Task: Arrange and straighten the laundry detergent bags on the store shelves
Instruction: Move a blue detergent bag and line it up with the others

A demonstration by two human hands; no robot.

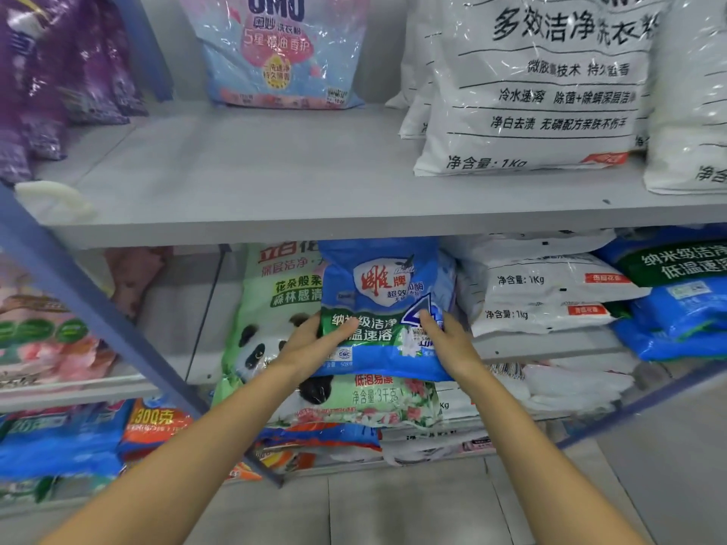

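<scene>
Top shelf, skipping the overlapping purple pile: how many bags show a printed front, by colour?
Pink-and-blue bag: 1
White with black print: 2, the large front bag and the right-edge bag
Total: 3
The white bags behind show only edges and are left out.

- A shop: long grey shelves [275,214] in several tiers, carried on blue uprights [98,308].
- Printed detergent bags [531,92] stand and lie stacked in rows, the same brands grouped together.
- Tiled floor [393,505] runs below.
</scene>
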